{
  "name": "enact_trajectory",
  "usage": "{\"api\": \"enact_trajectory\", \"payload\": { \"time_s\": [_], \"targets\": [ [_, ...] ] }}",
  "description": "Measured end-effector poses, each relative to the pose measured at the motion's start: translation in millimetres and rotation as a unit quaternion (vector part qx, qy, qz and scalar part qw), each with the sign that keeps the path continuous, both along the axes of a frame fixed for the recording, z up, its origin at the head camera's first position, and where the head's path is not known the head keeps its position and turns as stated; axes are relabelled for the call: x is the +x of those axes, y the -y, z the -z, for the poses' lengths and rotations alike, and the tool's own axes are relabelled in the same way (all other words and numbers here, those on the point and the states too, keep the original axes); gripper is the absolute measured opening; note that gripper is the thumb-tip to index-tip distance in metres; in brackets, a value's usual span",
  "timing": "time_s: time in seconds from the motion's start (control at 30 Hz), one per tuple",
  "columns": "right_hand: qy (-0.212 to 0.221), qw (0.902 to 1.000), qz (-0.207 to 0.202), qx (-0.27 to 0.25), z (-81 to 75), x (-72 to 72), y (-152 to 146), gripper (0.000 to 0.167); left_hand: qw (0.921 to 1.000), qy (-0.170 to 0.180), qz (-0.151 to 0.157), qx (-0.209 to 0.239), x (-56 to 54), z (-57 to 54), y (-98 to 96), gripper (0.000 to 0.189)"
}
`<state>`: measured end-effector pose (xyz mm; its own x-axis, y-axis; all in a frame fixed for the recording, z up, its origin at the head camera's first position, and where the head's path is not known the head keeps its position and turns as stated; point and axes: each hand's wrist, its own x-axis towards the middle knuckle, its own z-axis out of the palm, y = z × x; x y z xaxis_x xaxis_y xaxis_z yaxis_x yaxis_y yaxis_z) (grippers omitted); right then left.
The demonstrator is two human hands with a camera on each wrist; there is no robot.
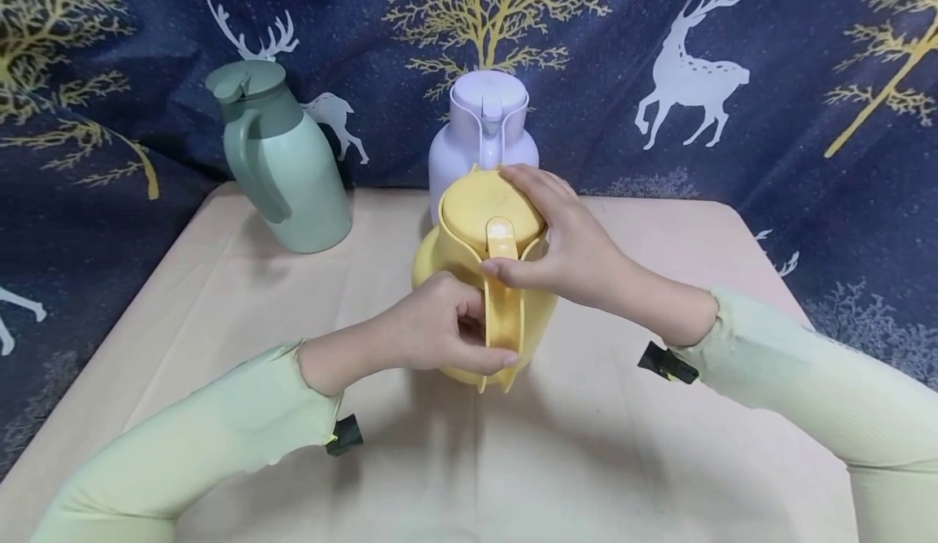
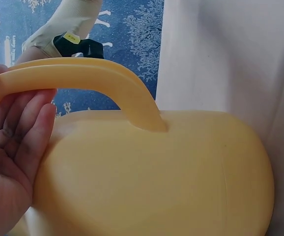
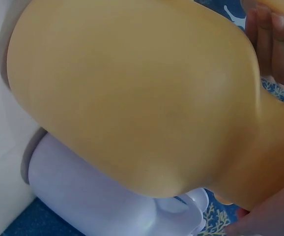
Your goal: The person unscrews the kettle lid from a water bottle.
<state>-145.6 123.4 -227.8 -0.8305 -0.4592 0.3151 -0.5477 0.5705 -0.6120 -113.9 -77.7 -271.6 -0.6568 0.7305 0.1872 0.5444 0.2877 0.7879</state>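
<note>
A yellow insulated jug [image 1: 462, 262] stands at the middle of the table. My left hand [image 1: 428, 327] grips its handle [image 1: 504, 323], with the thumb laid across the outer side. Around the neck, on the right, my right hand [image 1: 575, 246] holds the jug, its thumb at the top of the handle just below the lid's lever [image 1: 501, 234]. The round lid [image 1: 476, 197] sits down in the neck. In the left wrist view the fingers [image 2: 31, 118] pass under the handle, beside the body. The right wrist view shows mostly the jug's smooth side [image 3: 132, 98].
Directly behind the yellow jug stands a lavender jug [image 1: 491, 95], partly hidden by it. A green jug [image 1: 293, 172] is at the back left of the cloth-covered table [image 1: 623, 429]. A dark blue curtain [image 1: 572, 136] with deer and trees hangs behind.
</note>
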Motion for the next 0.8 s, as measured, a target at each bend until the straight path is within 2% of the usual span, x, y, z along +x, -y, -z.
{"api": "enact_trajectory", "payload": {
  "time_s": [0.17, 0.8],
  "targets": [
    [0.010, 0.9999, -0.001, 0.000, -0.2, -1.4, -2, 0.090, 0.9999, 0.006, 0.003, -0.009, -0.7, -1.6, 0.2, 0.016],
    [0.037, 0.9984, -0.042, -0.006, 1.2, -9.4, -11, 0.090, 0.9997, 0.015, 0.015, 0.006, -2.7, 1.9, 1.6, 0.013]
  ]
}}
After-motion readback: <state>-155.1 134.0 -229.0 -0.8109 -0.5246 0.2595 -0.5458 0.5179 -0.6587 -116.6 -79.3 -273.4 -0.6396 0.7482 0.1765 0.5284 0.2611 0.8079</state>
